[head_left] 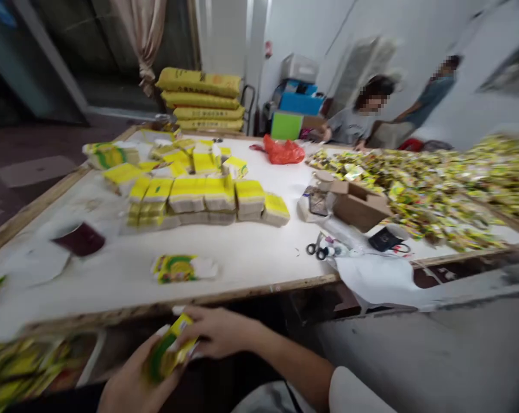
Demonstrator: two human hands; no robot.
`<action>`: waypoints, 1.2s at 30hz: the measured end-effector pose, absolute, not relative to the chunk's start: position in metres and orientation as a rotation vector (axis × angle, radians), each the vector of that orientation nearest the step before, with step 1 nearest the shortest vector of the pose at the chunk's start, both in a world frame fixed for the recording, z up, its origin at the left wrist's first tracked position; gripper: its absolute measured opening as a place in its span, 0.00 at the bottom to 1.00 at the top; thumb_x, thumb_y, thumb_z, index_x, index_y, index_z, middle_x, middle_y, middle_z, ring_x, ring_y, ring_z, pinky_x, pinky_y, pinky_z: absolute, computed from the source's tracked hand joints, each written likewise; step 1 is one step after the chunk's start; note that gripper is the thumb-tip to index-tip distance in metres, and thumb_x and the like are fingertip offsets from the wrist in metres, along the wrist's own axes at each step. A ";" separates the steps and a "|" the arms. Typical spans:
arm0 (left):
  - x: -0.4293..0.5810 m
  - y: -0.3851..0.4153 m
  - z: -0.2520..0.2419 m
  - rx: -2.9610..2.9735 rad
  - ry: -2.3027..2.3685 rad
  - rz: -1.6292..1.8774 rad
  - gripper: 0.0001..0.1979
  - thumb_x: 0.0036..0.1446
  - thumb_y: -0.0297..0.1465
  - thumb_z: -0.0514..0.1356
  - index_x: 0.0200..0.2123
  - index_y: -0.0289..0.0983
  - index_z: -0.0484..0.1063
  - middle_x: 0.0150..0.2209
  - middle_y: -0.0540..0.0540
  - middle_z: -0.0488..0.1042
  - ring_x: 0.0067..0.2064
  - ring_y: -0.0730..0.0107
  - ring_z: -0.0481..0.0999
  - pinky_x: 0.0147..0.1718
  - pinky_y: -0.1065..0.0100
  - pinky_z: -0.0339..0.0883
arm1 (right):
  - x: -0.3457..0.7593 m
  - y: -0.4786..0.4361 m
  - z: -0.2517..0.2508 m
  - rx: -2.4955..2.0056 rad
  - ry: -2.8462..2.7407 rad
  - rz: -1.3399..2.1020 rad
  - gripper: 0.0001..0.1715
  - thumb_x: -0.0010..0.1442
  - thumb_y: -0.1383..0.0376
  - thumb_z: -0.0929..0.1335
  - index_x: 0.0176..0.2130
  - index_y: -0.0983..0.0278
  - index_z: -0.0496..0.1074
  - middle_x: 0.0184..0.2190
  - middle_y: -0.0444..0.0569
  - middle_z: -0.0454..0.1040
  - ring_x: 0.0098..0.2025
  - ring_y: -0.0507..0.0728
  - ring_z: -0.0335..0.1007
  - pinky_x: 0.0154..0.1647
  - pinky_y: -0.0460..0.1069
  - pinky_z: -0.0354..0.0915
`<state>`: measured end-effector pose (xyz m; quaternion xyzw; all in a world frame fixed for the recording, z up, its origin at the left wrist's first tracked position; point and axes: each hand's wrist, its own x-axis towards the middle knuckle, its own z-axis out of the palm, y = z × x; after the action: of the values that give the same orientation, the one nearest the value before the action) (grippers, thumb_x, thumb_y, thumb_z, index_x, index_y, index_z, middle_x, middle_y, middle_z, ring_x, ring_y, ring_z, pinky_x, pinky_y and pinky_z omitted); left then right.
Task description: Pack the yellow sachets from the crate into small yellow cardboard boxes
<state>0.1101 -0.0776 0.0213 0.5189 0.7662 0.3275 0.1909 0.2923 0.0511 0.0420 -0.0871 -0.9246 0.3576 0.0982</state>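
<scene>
My left hand [134, 373] is closed around a yellow-green packet [167, 355] below the table's front edge. From the other side, the fingers of my right hand [220, 332] grip the same packet near its upper end. Blur hides whether it is one packet or a small stack. Just beyond my hands, another yellow-green packet [177, 268] lies flat on the white table [251, 258], with white pieces at its right end. Farther back stand neat rows of yellow-topped stacks [203, 192].
A dark red cup [81, 238] is at left. Scissors [317, 249], an open cardboard box [360, 206] and a dark mug [388, 238] sit right of centre. Loose packets [436, 195] heap at right. A red plastic bag [283, 150] lies farther back. A person [354, 123] sits across the table.
</scene>
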 end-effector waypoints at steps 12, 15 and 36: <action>0.139 -0.093 0.051 1.594 2.190 0.847 0.27 0.45 0.36 0.68 0.49 0.35 0.71 0.44 0.41 0.80 0.43 0.58 0.80 0.45 0.61 0.75 | 0.300 0.045 0.027 -0.208 -2.468 1.422 0.20 0.60 0.72 0.66 0.51 0.61 0.74 0.65 0.58 0.58 0.64 0.61 0.59 0.61 0.55 0.60; 0.142 -0.090 0.050 1.605 2.201 0.863 0.28 0.44 0.33 0.68 0.51 0.36 0.69 0.45 0.41 0.79 0.44 0.58 0.80 0.45 0.61 0.74 | 0.297 0.046 0.031 -0.163 -2.400 1.499 0.21 0.60 0.73 0.65 0.51 0.62 0.73 0.61 0.58 0.63 0.64 0.60 0.60 0.61 0.55 0.61; 0.113 -0.115 0.052 0.889 2.269 1.851 0.27 0.50 0.35 0.67 0.53 0.38 0.64 0.51 0.38 0.73 0.52 0.57 0.75 0.49 0.56 0.71 | 0.203 0.121 0.008 -1.430 -2.538 0.593 0.13 0.57 0.68 0.70 0.43 0.69 0.68 0.46 0.63 0.71 0.49 0.65 0.66 0.47 0.55 0.62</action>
<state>0.1131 -0.1153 0.0520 0.2904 0.7408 0.6043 0.0409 0.2030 0.1210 0.0085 -0.4794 -0.8506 0.1986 0.0842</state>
